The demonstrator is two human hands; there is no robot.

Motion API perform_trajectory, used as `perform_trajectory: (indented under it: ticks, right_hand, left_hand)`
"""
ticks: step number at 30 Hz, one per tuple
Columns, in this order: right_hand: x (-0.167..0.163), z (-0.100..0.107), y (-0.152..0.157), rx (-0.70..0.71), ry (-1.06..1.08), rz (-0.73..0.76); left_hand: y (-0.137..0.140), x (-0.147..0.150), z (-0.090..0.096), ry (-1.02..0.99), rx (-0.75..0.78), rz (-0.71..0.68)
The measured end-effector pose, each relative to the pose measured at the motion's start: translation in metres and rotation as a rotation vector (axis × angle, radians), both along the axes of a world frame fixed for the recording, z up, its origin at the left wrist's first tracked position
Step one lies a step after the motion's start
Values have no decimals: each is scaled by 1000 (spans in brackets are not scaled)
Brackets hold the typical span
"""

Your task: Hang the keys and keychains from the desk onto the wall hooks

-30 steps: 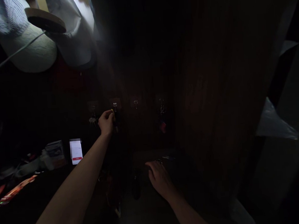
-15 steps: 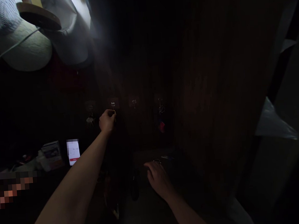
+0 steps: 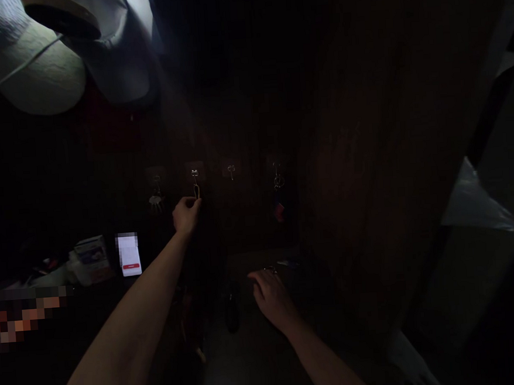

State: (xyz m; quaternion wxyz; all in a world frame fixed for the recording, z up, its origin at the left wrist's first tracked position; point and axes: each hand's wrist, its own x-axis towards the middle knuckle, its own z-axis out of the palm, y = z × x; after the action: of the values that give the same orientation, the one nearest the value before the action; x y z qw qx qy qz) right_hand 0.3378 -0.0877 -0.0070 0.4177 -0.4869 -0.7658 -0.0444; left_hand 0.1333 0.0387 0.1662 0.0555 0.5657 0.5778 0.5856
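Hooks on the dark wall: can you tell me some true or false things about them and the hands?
1. The left hand is raised to the second hook from the left. True; its fingers pinch something that hangs there from a small ring.
2. There are only two hooks on the wall. False; four stand in a row, the last at the right.
3. The right hand is also up at the hooks. False; it is low, over a dark surface.
4. Pale caps hang at the top left. True.
5. Every hook is bare. False; keys hang from the leftmost one.
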Motion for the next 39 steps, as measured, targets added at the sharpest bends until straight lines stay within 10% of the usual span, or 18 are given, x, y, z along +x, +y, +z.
perform_trajectory:
  ticks: [20,39]
  right_hand:
    - [-1,-1,1,-43,-15,-7]
    - [-1,0,2,-30,-58,8]
  left_hand:
    - [-72,-54,-97,-101,-206,-257]
    - [-125,-113,-148,-3,-276,-64]
